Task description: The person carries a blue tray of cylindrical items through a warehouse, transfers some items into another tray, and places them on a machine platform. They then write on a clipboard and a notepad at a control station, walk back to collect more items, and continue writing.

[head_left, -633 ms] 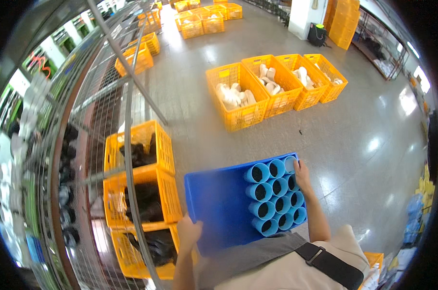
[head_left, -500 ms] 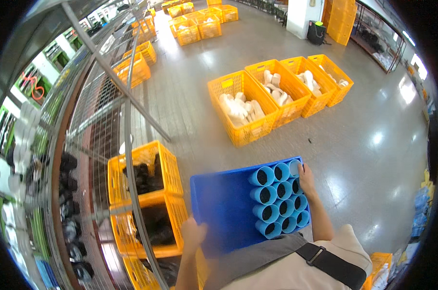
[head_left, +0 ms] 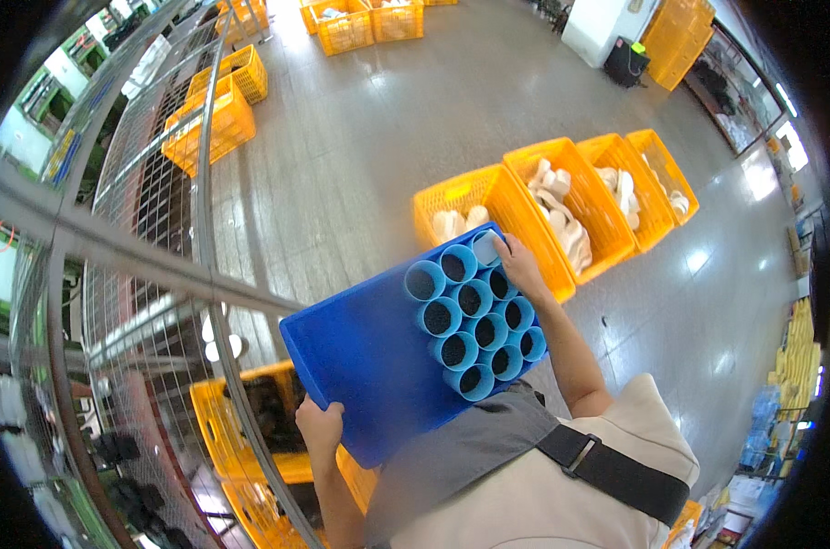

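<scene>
Tray of deep-blue plastic, shallow and rectangular (head_left: 369,366), is held out in front of the body just below the centre of the view, with its long sides slanted from eight toward two o'clock. Its edge is clasped at eight o'clock by the left grip (head_left: 321,423), the thumb laid over the rim; the fingertips underneath are hidden. At two o'clock the far corner is pinched by the right grip (head_left: 519,263), pressed close beside the corner cup.

Twelve light-blue cylindrical cups (head_left: 499,322) are stood in close rows at two to three o'clock in the tray, touching one another; dark contents are seen in most of them.

Beyond the tray, between one and two o'clock, four yellow perforated plastic crates (head_left: 602,203) are lined up on the shiny grey floor (head_left: 342,183), filled with pale, curved pieces (head_left: 561,220); the nearest crate is partly covered by the tray. Dark pieces are held in yellow plastic crates (head_left: 241,468) at eight o'clock, behind the bars of a grey metal rack (head_left: 163,260).
</scene>
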Demonstrator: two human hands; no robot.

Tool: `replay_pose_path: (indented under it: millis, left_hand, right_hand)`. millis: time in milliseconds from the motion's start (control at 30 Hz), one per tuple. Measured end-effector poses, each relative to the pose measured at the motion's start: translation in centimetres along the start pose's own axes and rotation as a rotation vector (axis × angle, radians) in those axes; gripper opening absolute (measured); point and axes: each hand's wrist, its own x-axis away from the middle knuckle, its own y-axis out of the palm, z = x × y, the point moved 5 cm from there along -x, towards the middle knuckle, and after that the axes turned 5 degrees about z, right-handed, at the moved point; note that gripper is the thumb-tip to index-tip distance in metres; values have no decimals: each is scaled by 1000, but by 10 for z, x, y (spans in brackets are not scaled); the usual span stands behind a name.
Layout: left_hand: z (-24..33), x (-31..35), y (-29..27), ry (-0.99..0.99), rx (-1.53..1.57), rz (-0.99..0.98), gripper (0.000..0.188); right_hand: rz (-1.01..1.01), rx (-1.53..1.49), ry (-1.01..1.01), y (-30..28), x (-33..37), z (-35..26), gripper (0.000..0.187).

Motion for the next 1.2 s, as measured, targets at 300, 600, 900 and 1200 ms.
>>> replay_pose_path:
  millis: [300, 600, 900, 1200]
  left_hand:
    - [176, -418, 10, 50, -68, -98, 31]
    - [394, -825, 76, 223, -143, -102, 33]
    - [581, -1162, 73, 74, -173, -6, 35]
    - [793, -1583, 116, 248, -158, 1, 34]
  right_hand:
    - [159, -327, 287, 135, -363, -74, 57]
    - [186, -242, 241, 277, -728, -111, 49]
    - [10, -162, 86, 427, -1174, -236, 50]
    - [36, -226, 158, 555, -1579, -312, 41]
